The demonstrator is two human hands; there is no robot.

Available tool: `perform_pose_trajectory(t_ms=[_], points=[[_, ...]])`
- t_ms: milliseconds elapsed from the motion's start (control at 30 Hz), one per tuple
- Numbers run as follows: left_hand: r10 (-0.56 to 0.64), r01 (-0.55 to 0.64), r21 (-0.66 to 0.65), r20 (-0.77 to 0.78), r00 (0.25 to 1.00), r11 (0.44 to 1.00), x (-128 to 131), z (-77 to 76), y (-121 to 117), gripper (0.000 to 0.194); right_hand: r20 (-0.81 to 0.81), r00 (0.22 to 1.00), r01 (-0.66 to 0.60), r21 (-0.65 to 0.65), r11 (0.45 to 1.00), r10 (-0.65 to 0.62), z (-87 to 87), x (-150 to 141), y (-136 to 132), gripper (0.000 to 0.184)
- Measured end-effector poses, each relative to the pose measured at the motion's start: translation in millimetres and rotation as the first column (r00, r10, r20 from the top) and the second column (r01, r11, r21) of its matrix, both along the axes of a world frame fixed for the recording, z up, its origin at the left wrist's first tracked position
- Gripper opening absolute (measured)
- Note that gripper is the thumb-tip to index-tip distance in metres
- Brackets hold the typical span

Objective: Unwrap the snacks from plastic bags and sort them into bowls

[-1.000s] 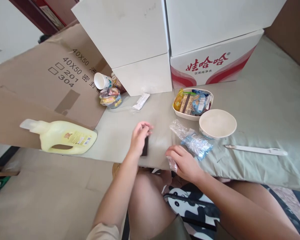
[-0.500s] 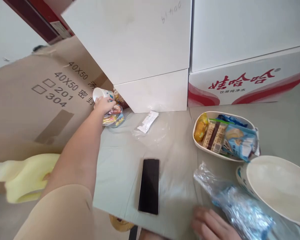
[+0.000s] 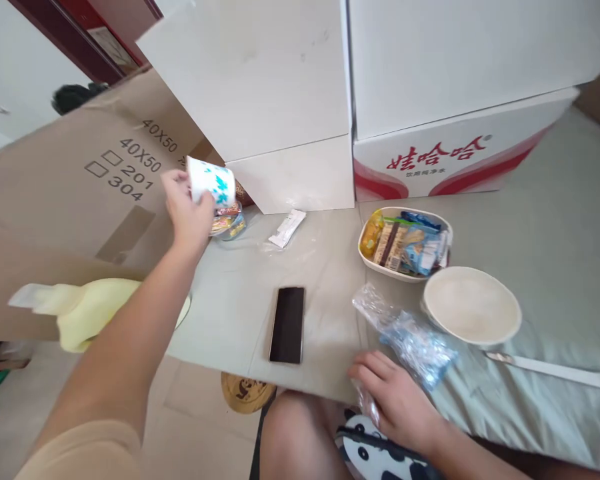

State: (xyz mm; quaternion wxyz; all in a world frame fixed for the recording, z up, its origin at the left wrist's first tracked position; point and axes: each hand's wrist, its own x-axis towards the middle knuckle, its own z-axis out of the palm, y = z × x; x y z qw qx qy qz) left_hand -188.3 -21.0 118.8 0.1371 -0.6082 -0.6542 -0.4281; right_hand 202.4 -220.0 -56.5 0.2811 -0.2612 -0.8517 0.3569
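Note:
My left hand (image 3: 187, 210) is closed around a white paper cup (image 3: 211, 181) with a teal pattern, tilted near the large cardboard box. Just below the cup is a clear container of colourful packaged snacks (image 3: 229, 223), partly hidden by my hand. My right hand (image 3: 387, 393) rests at the table's front edge with curled fingers, and clear plastic wrap (image 3: 367, 403) shows beneath them. Beside that hand lies a crumpled clear and blue plastic wrapper (image 3: 415, 343). Behind it stand a white tub of packaged snacks (image 3: 405, 270) and a white oval bowl or lid (image 3: 473, 305).
A dark phone (image 3: 287, 325) lies on the grey-covered table (image 3: 325, 267). A white packet (image 3: 287, 229) is near the white boxes (image 3: 290, 177) at the back. The cardboard box (image 3: 75, 213) borders the left side, with a pale yellow object (image 3: 93, 307) before it. A white strap (image 3: 555, 371) lies right.
My left hand has raised the cup slightly and turned it, so its patterned side now shows. The view has shifted, bringing more of my right hand and the table's front edge into sight.

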Motion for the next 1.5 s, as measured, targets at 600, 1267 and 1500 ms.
perform_pose_trajectory(t_ms=[600, 1267, 1500], points=[[-0.061, 0.037, 0.062, 0.456, 0.888, 0.997, 245, -108.4, -129, 0.014, -0.054, 0.971, 0.239, 0.147, 0.96, -0.234, -1.2, 52, -36, 0.027], [-0.318, 0.487, 0.016, 0.776, 0.545, 0.873, 246, -133.8, -158, 0.011, 0.083, 0.864, 0.371, 0.562, 0.739, -0.497, 88.3, -34, 115, 0.026], [-0.277, 0.496, 0.055, 0.879, 0.388, 0.867, 246, -129.8, -151, 0.014, 0.242, 0.769, 0.404, 0.534, 0.743, -0.592, 30.2, 38, 6, 0.027]])
